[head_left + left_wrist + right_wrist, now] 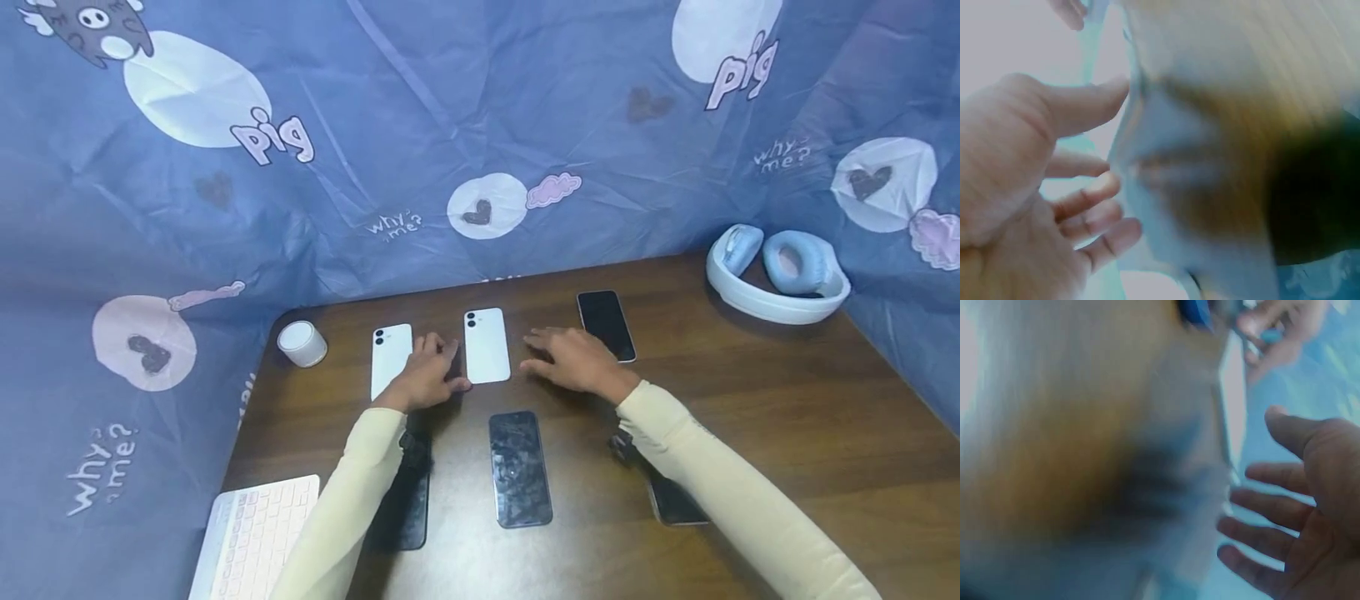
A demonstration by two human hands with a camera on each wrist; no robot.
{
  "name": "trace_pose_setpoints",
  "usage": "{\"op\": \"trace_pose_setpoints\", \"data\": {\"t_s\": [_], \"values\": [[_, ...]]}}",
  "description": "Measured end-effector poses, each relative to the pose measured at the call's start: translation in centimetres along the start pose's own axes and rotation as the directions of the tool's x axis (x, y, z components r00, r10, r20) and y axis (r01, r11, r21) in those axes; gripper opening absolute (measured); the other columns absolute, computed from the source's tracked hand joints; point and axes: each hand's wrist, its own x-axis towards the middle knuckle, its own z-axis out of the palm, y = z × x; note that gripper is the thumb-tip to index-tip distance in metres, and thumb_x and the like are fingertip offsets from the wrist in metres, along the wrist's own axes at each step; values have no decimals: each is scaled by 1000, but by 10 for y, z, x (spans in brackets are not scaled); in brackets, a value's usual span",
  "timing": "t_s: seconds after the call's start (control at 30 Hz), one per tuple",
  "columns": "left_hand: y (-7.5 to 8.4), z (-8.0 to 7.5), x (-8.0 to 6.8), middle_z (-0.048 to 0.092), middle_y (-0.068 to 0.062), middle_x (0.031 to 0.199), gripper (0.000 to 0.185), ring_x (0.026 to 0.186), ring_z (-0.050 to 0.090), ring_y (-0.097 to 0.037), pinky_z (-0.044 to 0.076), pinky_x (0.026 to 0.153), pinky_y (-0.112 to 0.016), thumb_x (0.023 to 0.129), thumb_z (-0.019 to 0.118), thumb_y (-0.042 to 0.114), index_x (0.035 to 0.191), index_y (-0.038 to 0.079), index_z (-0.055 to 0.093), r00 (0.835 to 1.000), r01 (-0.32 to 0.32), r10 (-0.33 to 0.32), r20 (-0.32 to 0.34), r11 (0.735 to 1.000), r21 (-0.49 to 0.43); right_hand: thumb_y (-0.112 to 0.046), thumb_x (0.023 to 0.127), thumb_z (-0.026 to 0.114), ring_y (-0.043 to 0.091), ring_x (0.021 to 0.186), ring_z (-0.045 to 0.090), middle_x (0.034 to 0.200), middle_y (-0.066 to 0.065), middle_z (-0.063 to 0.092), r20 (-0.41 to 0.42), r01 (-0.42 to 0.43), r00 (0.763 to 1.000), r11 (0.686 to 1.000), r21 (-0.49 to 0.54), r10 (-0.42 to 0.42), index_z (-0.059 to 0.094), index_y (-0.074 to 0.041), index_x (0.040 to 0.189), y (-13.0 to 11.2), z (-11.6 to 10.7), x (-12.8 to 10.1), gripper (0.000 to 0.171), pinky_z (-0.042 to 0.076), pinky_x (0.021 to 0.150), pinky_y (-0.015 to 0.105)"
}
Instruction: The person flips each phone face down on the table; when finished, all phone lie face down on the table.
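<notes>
My left hand [427, 375] hovers or rests between two white phones lying camera side up. It partly covers the left white phone [388, 354], and its thumb is beside the lower left edge of the middle white phone [487, 346]. In the left wrist view the left hand's fingers [1100, 194] are loosely bent around nothing. To the right of the middle phone is my right hand [573, 358], fingers spread and holding nothing. It overlaps the edge of a dark-screened phone [611, 321]. Whether either hand touches a phone, I cannot tell.
Nearer on the brown table [795, 400] are a black phone [520, 467], another dark phone [408, 517] under the left forearm, and a third [678, 507] under the right. White headphones [780, 308] lie back right. A white cylinder [302, 343] and a keyboard [262, 533] are at left.
</notes>
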Motion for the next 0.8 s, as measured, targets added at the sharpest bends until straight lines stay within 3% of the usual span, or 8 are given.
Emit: {"op": "trace_pose_setpoints", "data": {"t_s": [0.03,0.1,0.13,0.17,0.27,0.37,0.57,0.8], "values": [[6,-1,2,40,-22,133,73,121,35,-34,37,102,-48,96,69,36,151,-3,40,1000,-6,6,-21,1000,-1,-48,99,61,19,80,66,111,14,71,-5,-13,1000,1000,13,13,58,-12,142,6,-10,-4,56,54,78,43],[21,-2,7,41,-22,133,69,121,36,-35,38,102,-48,95,70,36,148,-2,45,998,-30,29,-61,1000,-1,-47,100,60,13,53,50,82,10,68,-12,-36,999,999,40,36,61,-12,140,20,-30,-11,53,50,61,39],[30,-2,10,42,-22,132,66,121,37,-35,38,101,-48,95,70,36,145,-2,49,995,-52,52,-80,999,0,-47,100,59,12,49,43,80,10,67,-15,-45,999,998,47,46,61,-12,139,28,-38,-15,53,47,58,38],[39,-2,14,43,-22,132,62,120,39,-35,39,101,-49,95,71,36,141,-2,53,993,-78,78,-90,997,3,-48,100,59,14,50,48,81,10,67,-13,-57,998,997,43,57,61,-12,139,37,-46,-19,53,48,60,40],[68,3,28,46,-20,130,57,118,41,-34,41,98,-48,96,68,40,133,-2,58,984,-161,164,-75,986,50,-47,99,61,27,92,67,119,17,68,-15,-88,996,996,23,88,59,-10,141,65,-60,-30,56,50,88,50],[91,10,43,48,-19,131,61,119,42,-33,41,98,-47,97,64,45,135,-3,56,975,-216,219,-26,972,89,-48,97,65,42,135,44,148,22,48,17,-128,992,992,8,128,51,-5,146,92,-61,-41,67,33,108,59],[120,29,70,41,-17,145,76,131,37,-30,34,110,-45,99,58,53,151,1,41,981,-188,184,56,978,89,-61,90,66,46,148,15,161,26,21,110,-175,978,984,-7,175,26,-2,158,129,-45,-61,99,16,113,66],[139,44,91,22,-18,161,83,147,20,-33,25,116,-51,98,52,61,156,5,33,988,-139,130,80,983,120,-72,85,61,43,150,4,163,25,13,132,-176,974,983,-61,182,24,-3,159,147,-32,-71,108,5,112,70]]}}
